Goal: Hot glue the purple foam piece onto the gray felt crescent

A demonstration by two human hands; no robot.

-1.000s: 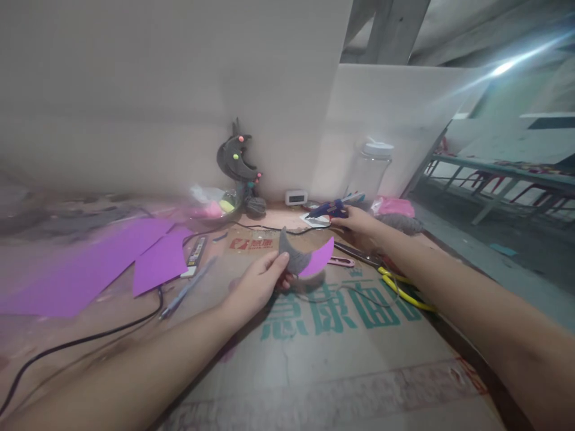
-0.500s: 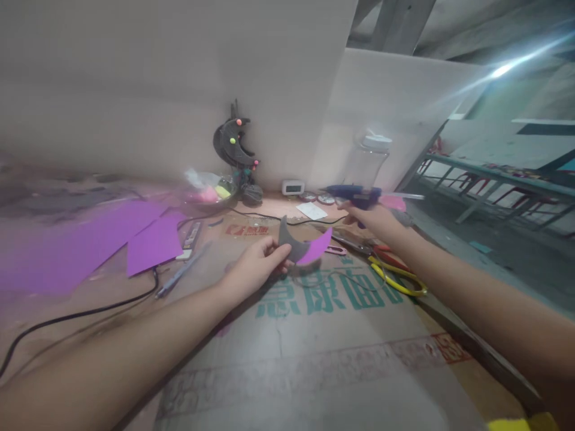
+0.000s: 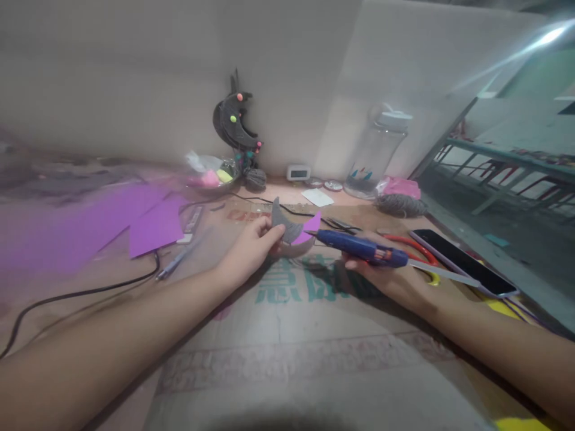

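Note:
Between the thumb and fingers of my left hand (image 3: 251,245) is a crescent-shaped piece (image 3: 286,226), grey over one part and bare purple (image 3: 311,226) at its right tip. The grey covering looks like wound yarn or felt; I cannot tell which. My right hand (image 3: 386,281) is wrapped round a blue glue gun (image 3: 359,246), with a pale glue stick (image 3: 444,273) poking from its back. The gun's nozzle is at the crescent, close to where grey meets purple; whether it touches is unclear.
Purple sheets (image 3: 155,230), a pen (image 3: 179,263) and a black cable (image 3: 81,310) lie at left. Behind stand a decorated grey crescent (image 3: 229,123), a small digital clock (image 3: 298,173) and a clear bottle (image 3: 375,158). A phone (image 3: 462,260), red-handled tool (image 3: 417,246) and grey yarn (image 3: 401,206) sit at right.
My right hand has brought the glue gun down and toward me, from near the bottle to the crescent. My left hand keeps its hold on the crescent. The camera view has shifted slightly.

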